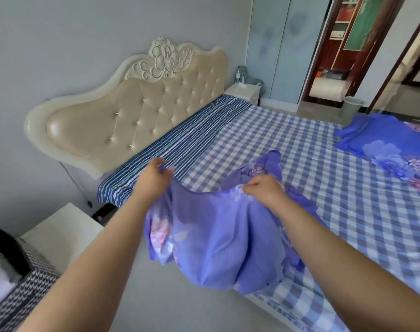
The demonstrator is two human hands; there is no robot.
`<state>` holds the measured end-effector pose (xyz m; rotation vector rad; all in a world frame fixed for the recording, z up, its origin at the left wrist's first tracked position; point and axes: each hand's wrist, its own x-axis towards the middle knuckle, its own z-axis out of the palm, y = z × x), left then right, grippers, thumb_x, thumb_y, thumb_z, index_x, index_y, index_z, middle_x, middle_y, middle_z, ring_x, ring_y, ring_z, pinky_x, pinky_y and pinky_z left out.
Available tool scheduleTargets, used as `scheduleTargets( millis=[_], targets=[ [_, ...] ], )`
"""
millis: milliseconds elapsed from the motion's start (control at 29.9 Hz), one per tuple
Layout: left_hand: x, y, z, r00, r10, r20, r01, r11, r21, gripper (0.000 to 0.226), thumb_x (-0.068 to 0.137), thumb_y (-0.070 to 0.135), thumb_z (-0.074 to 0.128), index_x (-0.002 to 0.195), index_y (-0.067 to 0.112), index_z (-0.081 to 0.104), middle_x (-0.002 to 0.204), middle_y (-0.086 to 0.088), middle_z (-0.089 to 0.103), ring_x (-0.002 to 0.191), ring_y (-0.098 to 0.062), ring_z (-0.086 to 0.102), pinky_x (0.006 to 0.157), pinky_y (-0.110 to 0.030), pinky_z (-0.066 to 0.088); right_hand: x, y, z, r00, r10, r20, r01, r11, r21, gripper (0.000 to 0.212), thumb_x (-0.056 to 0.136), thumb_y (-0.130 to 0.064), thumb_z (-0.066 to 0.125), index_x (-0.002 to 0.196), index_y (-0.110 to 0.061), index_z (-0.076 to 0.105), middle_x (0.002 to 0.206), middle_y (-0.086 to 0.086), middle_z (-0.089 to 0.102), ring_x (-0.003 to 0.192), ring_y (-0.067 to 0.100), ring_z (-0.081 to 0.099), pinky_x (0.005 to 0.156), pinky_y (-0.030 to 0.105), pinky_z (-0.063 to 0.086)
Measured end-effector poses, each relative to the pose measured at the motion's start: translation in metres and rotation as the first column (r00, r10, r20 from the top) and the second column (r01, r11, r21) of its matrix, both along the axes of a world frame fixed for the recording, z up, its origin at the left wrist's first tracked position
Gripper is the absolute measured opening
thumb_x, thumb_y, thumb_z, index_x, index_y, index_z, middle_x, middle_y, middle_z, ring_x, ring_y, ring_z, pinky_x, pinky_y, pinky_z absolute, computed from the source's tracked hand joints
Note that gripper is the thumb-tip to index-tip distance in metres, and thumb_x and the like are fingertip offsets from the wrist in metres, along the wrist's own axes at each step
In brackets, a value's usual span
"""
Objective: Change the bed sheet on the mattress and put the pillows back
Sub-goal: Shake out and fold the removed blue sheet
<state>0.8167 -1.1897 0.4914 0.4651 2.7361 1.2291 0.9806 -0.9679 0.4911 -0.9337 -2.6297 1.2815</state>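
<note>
Gripping the purple floral sheet (211, 238) w/ both hands: left hand (153, 178) pinches its top edge near the striped strip by the headboard (122, 116), right hand (264, 190) clenches a bunched fold over the checked mattress cover (300, 144). Sheet hangs off the bed's near side, mostly gathered. Best bet, imo: find the true corners first, spread hands wide, then flick it out toward the far side so it lands flat. Matching floral pillows (391, 144) sit at the far right, so aim clear of them.
</note>
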Motion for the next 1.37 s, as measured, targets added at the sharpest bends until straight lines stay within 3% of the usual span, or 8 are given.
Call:
scheduleTargets(
  millis=[100,234,368,635,769,1037,1137,1371],
  targets=[
    [0.037,0.040,0.020,0.874,-0.486,-0.015,0.486,0.873,0.032,0.061,0.072,0.036,0.080,0.125,0.025,0.053,0.109,-0.001,0.058,0.104,-0.014,0.056,0.087,-0.022,0.039,-0.009,-0.034,0.015,0.975,0.176,-0.134,-0.179,0.984,-0.010,0.015,0.085,-0.016,0.067,0.070,-0.013,0.063,0.069,0.004,0.060,0.066,0.010,0.050,0.058,0.019,0.036],
    [0.049,0.049,0.036,0.664,-0.744,0.076,0.747,0.664,-0.022,0.019,0.079,0.032,0.076,0.094,0.026,0.065,0.086,0.016,0.063,0.080,0.008,0.056,0.081,-0.014,0.041,-0.004,-0.038,0.026,0.940,0.260,-0.222,-0.280,0.958,-0.062,0.014,0.084,-0.008,0.065,0.076,-0.019,0.069,0.086,0.011,0.071,0.077,0.013,0.060,0.073,0.028,0.047],
    [0.054,0.057,0.038,0.653,-0.736,0.177,0.757,0.640,-0.133,0.039,0.086,0.034,0.068,0.061,0.020,0.042,0.058,0.007,0.035,0.051,-0.004,0.033,0.053,-0.015,0.029,0.002,-0.032,0.015,0.934,0.269,-0.236,-0.288,0.956,-0.051,0.018,0.086,-0.017,0.067,0.073,-0.030,0.067,0.087,0.009,0.071,0.084,0.025,0.065,0.084,0.041,0.051],
    [0.059,0.048,0.027,0.690,-0.687,0.228,0.724,0.652,-0.226,0.052,0.086,0.033,0.068,0.056,0.016,0.029,0.056,0.002,0.025,0.059,-0.010,0.030,0.054,-0.024,0.022,0.020,-0.044,-0.022,0.915,0.322,-0.243,-0.352,0.931,-0.092,0.025,0.089,-0.001,0.052,0.092,-0.026,0.049,0.087,-0.007,0.059,0.082,0.010,0.060,0.078,0.030,0.047],
    [0.065,0.031,0.028,0.750,-0.641,0.165,0.661,0.734,-0.156,0.043,0.086,0.029,0.069,0.065,-0.003,0.048,0.058,0.002,0.035,0.058,-0.008,0.031,0.057,-0.021,0.030,0.026,-0.047,-0.038,0.961,0.278,-0.014,-0.270,0.943,0.194,0.015,0.088,-0.011,0.048,0.100,-0.019,0.049,0.098,0.002,0.061,0.090,0.029,0.057,0.075,0.039,0.048],
    [0.073,-0.003,0.026,0.807,-0.589,-0.042,0.577,0.802,-0.154,0.035,0.085,0.035,0.068,0.080,0.000,0.064,0.078,-0.020,0.062,0.070,-0.027,0.056,0.075,-0.038,0.048,0.044,-0.077,-0.085,0.977,0.149,-0.150,-0.111,0.965,0.236,0.012,0.086,-0.010,0.044,0.077,-0.014,0.038,0.069,-0.004,0.037,0.068,0.025,0.038,0.060,0.033,0.028],
    [0.081,-0.016,0.030,0.762,-0.646,-0.046,0.631,0.757,-0.169,0.024,0.085,0.030,0.071,0.076,0.007,0.067,0.069,-0.005,0.064,0.064,0.005,0.052,0.070,-0.021,0.047,0.055,-0.095,-0.105,0.940,0.260,-0.222,-0.212,0.953,0.219,0.018,0.080,-0.014,0.038,0.085,-0.006,0.053,0.107,-0.013,0.046,0.078,0.026,0.053,0.066,0.036,0.043],
    [0.092,-0.043,0.034,0.749,-0.662,0.007,0.656,0.740,-0.152,0.013,0.084,0.025,0.072,0.080,0.012,0.073,0.070,0.008,0.067,0.068,0.007,0.057,0.069,-0.009,0.042,0.059,-0.118,-0.111,0.878,0.384,-0.285,-0.277,0.894,0.352,0.026,0.088,-0.028,0.032,0.067,-0.015,0.037,0.153,-0.021,0.022,0.063,0.021,0.056,0.055,0.033,0.039]
  ],
)
